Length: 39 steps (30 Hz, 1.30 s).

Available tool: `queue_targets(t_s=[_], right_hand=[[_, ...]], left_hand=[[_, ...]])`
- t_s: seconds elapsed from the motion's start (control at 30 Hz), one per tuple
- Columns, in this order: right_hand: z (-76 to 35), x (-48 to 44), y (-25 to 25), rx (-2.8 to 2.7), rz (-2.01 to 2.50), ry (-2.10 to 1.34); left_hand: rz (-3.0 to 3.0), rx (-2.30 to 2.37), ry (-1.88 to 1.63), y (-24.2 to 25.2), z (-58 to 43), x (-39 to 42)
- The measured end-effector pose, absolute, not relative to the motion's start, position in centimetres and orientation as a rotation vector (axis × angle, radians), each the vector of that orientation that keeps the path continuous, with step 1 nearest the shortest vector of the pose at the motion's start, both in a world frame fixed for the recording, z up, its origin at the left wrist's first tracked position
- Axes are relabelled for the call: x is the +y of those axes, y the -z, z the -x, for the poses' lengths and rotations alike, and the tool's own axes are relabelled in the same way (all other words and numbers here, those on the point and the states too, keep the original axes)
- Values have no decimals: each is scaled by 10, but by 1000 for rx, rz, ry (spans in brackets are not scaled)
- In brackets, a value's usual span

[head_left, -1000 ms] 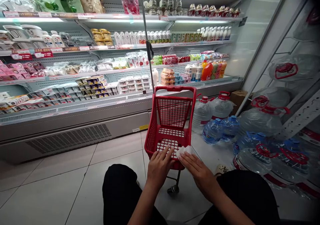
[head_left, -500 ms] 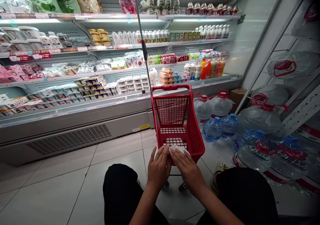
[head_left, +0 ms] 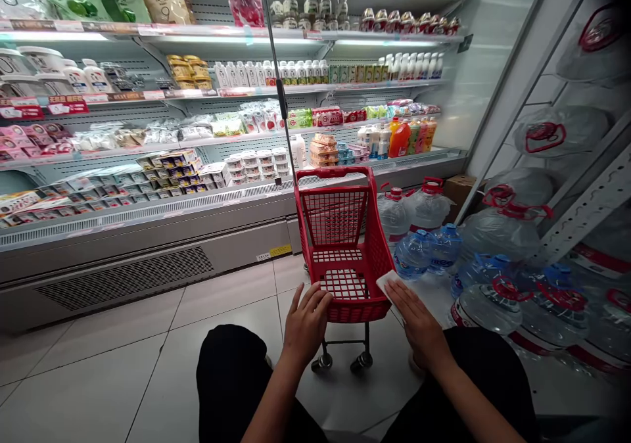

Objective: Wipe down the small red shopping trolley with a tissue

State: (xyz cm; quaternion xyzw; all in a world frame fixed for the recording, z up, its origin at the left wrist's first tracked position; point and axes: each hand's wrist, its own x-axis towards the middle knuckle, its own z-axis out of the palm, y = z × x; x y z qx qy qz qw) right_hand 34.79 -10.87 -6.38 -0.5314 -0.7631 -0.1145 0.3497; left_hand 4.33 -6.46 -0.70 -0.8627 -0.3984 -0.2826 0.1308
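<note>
A small red shopping trolley [head_left: 345,246] stands on the tiled floor in front of me, its basket bare. My left hand [head_left: 305,321] rests against the near left corner of the basket, fingers curved around the rim. My right hand [head_left: 417,315] lies flat, fingers stretched, pressing a white wipe [head_left: 387,280] against the basket's near right side. My knees in black trousers show at the bottom of the view.
A long chilled display case [head_left: 148,186] full of packaged food and bottles runs along the left and back. Several large water jugs [head_left: 428,233] with red and blue caps crowd the floor and shelving on the right. A thin pole [head_left: 276,75] stands behind the trolley.
My right hand has slid the wipe from the basket's near front edge round to its right side. My left hand shifted to the left corner. The trolley turned slightly.
</note>
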Motion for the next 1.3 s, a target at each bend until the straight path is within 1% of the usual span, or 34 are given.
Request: queue_targets(t_s=[0.2,0.33,0.43,0.63,0.77,0.87,0.97,1.1,1.3], right_hand=[[-371,-91,62,-1959,1377,276],[-378,-92,56,-1902,1489,290],[-357,-102,56,-1935,1489,317],[-290,-133,64,-2011,1327,276],[-305,-140,66,-2078,1297,272],[-338,-133,67,-2044,1351,255],[-364,-120,65,-1935,1454,227],[-364,-112,58,-1814,1549,197],[-309,-135,61,-1870,1510,198]], left_hand=[[2542,-1155,875,10,-66,-71],[2591,-1148,873,13,-87,-80],[2620,-1136,878,18,-102,-89],[2678,-1098,921,27,-117,-106],[2759,-952,809,8,-101,-87],[2654,-1047,766,-11,-84,-59],[2637,-1027,715,-17,-78,-38],[2581,-1074,720,-3,-96,-34],[2443,-1172,761,18,-123,-44]])
